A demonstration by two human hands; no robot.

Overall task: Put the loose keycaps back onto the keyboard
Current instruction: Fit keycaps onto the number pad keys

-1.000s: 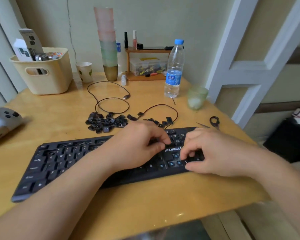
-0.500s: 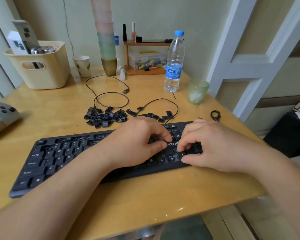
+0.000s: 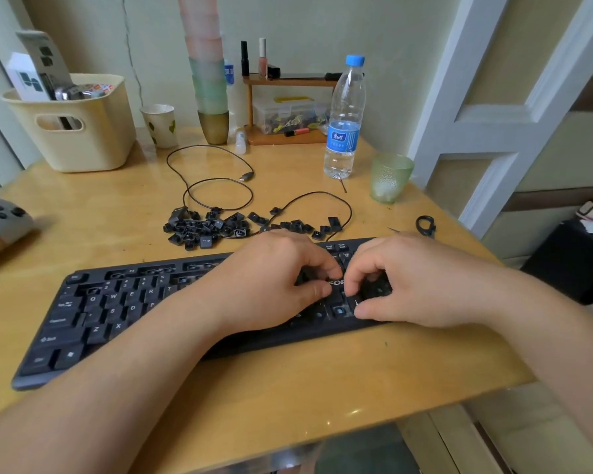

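A black keyboard (image 3: 93, 313) lies across the front of the wooden table; its right part shows bare sockets. A pile of loose black keycaps (image 3: 202, 229) sits just behind it, with more keycaps (image 3: 298, 225) strung out to the right. My left hand (image 3: 271, 285) rests curled on the keyboard's middle-right, its fingertips down on the keys; whether it holds anything is hidden. My right hand (image 3: 408, 285) is beside it over the right key block. Its thumb and forefinger curl round a dark keycap (image 3: 374, 289) that is pressed to the board.
The keyboard's cable (image 3: 216, 186) loops behind the keycaps. Behind stand a water bottle (image 3: 344, 124), a green glass (image 3: 389, 177), stacked cups (image 3: 208, 80), a paper cup (image 3: 160, 124), a cream basket (image 3: 72, 128) and a small shelf (image 3: 288, 107). Scissors (image 3: 425, 225) lie right, a controller (image 3: 0, 220) left.
My right forefinger and thumb have curled in closer around the spot on the right key block. My left hand stays where it was. The view has tilted slightly.
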